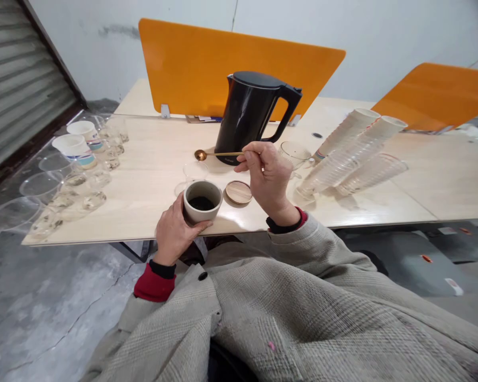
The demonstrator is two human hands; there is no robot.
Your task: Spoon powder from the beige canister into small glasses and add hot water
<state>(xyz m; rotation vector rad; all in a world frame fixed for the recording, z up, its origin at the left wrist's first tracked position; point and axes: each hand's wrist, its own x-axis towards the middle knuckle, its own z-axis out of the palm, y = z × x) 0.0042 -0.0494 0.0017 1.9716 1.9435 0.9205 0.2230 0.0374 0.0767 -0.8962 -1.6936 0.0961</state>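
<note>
My left hand [174,232] is wrapped round a pale ceramic canister [203,214] with dark contents, tilted a little toward me near the table's front edge. In a pinch, my right hand [266,175] grips the thin handle of a golden spoon [219,154], whose bowl is above and behind the canister. A round wooden lid [239,192] lies on the table between the two hands. Just beyond the canister stands a clear plastic cup [196,170], partly hidden by it. Behind the spoon is a black electric kettle [245,114].
Clear cups with dark bits [43,185] and paper cups [82,132] crowd the table's left end. Right of my right hand are a glass pitcher [295,152] and leaning stacks of cups [346,151]. An orange divider [187,63] rises behind the kettle.
</note>
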